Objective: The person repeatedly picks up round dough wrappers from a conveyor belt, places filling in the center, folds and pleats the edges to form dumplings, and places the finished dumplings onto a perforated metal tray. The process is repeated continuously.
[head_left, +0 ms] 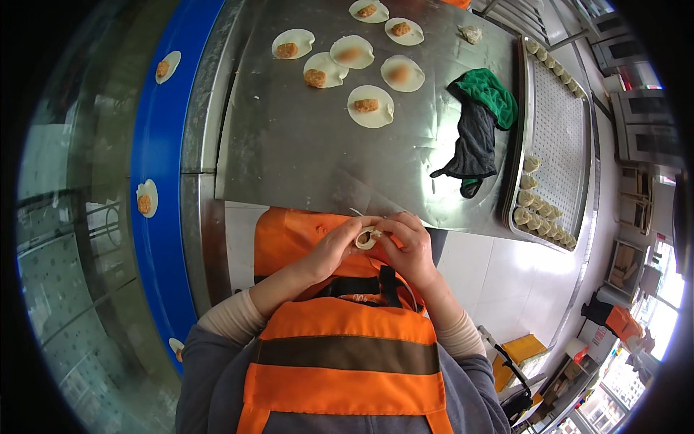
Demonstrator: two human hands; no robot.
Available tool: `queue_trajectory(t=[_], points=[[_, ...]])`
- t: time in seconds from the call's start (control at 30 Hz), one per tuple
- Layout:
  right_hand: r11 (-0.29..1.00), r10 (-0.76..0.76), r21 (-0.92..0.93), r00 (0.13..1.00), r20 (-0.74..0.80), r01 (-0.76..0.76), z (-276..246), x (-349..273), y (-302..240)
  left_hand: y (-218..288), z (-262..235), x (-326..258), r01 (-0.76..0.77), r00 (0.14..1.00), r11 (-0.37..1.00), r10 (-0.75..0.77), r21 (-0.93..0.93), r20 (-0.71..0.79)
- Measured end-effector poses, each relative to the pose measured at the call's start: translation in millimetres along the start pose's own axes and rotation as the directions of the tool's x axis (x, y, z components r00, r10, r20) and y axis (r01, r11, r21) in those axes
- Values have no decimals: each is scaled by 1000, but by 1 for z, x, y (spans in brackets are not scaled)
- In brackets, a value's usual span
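Note:
Between both hands, in front of the orange apron, is a partly closed dumpling [367,237] with filling showing through its round opening. My left hand [341,242] cups it from the left, fingers wrapped around it. From the other side my right hand [409,246] pinches the dough edge with bent fingers. Ahead on the metal table [289,159] lie several flat round wrappers, such as the nearest wrapper [382,116], most with a visible lump of orange-brown filling [366,105].
A blue conveyor belt [163,239] on the left carries more filled wrappers [147,198]. To the right, a perforated metal tray [560,123] holds rows of finished dumplings [531,202]. A green and dark grey cloth [477,130] lies beside the tray. A small dough piece [470,33] sits farther back.

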State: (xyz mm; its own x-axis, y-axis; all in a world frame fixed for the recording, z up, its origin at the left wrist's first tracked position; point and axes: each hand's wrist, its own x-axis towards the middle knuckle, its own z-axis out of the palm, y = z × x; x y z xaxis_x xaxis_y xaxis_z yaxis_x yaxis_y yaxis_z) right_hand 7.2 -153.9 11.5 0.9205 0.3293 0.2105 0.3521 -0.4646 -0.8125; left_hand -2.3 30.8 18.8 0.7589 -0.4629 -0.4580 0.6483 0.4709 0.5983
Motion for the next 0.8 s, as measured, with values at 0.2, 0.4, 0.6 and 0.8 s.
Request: queue_trajectory(t=[0.2, 0.4, 0.6, 0.8], points=[[994, -56, -89, 997, 57, 61, -1, 10, -14, -22, -11, 12, -86, 991, 979, 104, 186, -90], [963, -149, -215, 984, 94, 166, -7, 10, -8, -19, -12, 8, -42, 995, 978, 58, 205, -76], [968, -143, -194, 984, 103, 161, -1, 6, -7, -9, -5, 8, -77, 988, 946, 114, 314, -102], [996, -78, -37, 994, 81, 82, 2, 6, -8, -30, -24, 19, -215, 959, 836, 280, 505, -54]])
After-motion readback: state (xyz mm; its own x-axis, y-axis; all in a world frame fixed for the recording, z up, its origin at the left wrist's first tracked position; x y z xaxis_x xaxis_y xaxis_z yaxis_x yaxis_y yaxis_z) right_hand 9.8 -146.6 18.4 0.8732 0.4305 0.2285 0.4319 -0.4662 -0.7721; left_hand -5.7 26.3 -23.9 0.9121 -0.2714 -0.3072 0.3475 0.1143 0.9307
